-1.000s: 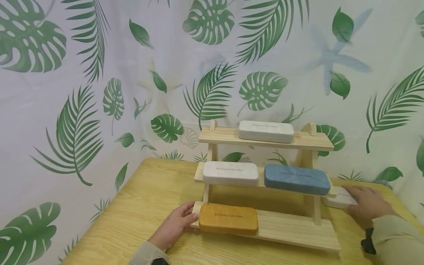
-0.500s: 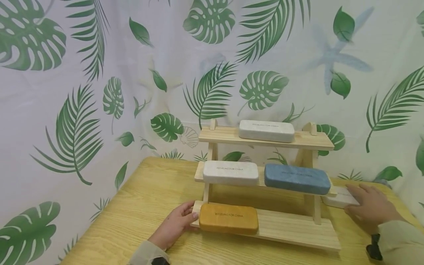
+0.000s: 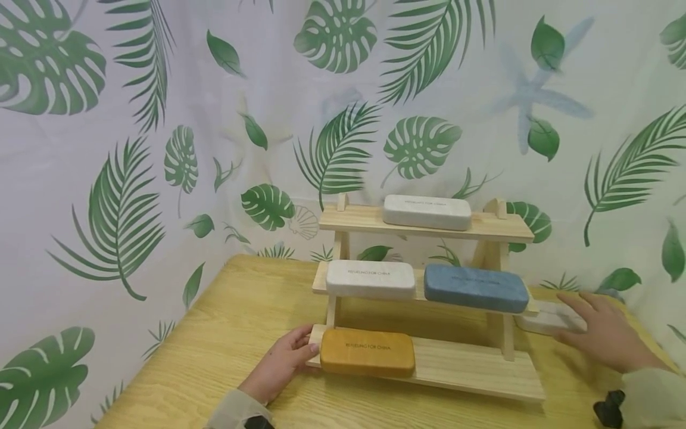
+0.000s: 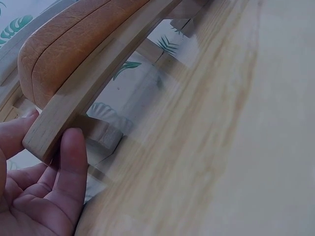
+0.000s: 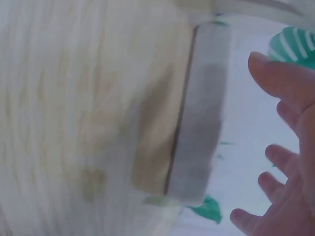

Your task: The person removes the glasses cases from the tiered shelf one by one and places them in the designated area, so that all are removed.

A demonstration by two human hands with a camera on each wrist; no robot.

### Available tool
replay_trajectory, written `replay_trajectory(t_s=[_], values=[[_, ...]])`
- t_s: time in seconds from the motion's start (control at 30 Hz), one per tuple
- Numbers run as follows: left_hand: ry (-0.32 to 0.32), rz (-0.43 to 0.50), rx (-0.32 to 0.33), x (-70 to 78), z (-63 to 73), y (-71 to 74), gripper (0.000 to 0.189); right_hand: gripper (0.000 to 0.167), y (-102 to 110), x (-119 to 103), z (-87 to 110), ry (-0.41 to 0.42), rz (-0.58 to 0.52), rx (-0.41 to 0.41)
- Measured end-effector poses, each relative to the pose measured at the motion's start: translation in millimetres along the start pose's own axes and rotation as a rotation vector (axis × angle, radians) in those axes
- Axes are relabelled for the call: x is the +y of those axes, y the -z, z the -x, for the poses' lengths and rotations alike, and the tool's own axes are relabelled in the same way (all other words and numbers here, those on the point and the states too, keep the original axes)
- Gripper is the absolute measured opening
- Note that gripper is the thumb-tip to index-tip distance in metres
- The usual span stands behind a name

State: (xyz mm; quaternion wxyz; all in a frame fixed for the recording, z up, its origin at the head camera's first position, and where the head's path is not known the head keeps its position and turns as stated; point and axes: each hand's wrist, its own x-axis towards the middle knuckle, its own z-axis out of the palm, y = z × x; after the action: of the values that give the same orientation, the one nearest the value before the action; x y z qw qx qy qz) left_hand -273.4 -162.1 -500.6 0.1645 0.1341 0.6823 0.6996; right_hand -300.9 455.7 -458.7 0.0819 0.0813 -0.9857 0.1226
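Observation:
A three-tier wooden display stand point(image 3: 471, 366) stands on the table. My left hand point(image 3: 281, 360) pinches the left end of its lowest board, the thumb on top and a finger underneath in the left wrist view. Beside that thumb lies an orange glasses case point(image 3: 367, 353), seen close up as a brown case point(image 4: 74, 46) with a seam. On the table at the stand's right is a white glasses case point(image 3: 546, 317). My right hand point(image 3: 608, 330) hovers near it, fingers spread, and the right wrist view has a gap between fingers and case point(image 5: 199, 113).
On the middle board sit another white case point(image 3: 370, 279) and a blue case point(image 3: 476, 288). A third white case point(image 3: 427, 212) rests on the top board. Behind the yellow wood-grain table point(image 3: 257, 298) hangs a leaf-patterned curtain point(image 3: 257, 95).
My right hand has lifted off the white case on the table and shifted right, its fingers spreading. The left hand keeps its hold on the board. The head view has shifted slightly.

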Motion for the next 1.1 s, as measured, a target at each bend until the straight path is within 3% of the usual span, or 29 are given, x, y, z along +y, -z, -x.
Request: replay_trajectory(t_s=[0.3,0.57,0.8,1.1], values=[[-0.007,-0.006,-0.002,-1.8,1.1,0.0,0.067,0.092,17.9,-37.8,14.1,0.022,-0.002,0.09],[-0.015,-0.015,-0.008,-3.0,0.7,-0.2,0.069,0.101,31.9,-67.6,27.7,0.065,-0.051,0.129],[-0.014,-0.021,-0.006,-2.0,0.8,-0.3,0.067,0.11,47.5,-111.0,41.2,0.139,-0.1,0.202],[-0.009,-0.004,-0.012,-1.9,1.4,-1.6,0.069,0.105,61.2,-158.3,53.7,0.182,-0.041,0.194]])
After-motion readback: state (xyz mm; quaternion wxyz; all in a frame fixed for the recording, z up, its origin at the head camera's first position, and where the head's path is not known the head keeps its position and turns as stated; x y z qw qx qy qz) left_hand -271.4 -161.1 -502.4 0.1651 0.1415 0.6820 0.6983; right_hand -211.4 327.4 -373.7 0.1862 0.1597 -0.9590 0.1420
